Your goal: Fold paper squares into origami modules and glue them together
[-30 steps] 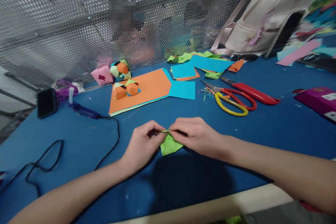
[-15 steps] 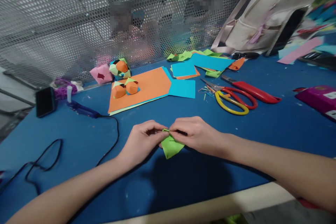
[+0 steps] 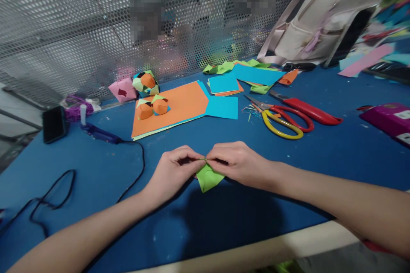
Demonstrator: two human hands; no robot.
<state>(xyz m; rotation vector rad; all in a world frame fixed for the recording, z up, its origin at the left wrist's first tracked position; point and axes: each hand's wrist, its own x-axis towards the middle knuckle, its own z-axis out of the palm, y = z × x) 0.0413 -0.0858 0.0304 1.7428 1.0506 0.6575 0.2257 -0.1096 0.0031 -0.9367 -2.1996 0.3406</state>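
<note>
A small folded piece of green paper is held just above the blue table, near its front edge. My left hand pinches its upper left corner between thumb and fingers. From the other side my right hand pinches the top edge, its fingertips meeting those of my left hand. The lower part of the paper hangs down as a point. Behind my hands lie orange sheets stacked over blue and pale green ones, with two small orange folded pieces on top.
Scissors and a red-handled cutter lie at the right. A glue gun with its cord and a phone are at the left. Folded paper balls, blue squares and a backpack stand or lie farther back.
The top edge of the green paper is tipped slightly, showing a thin folded rim between my fingertips. Both hands stay in nearly the same place.
</note>
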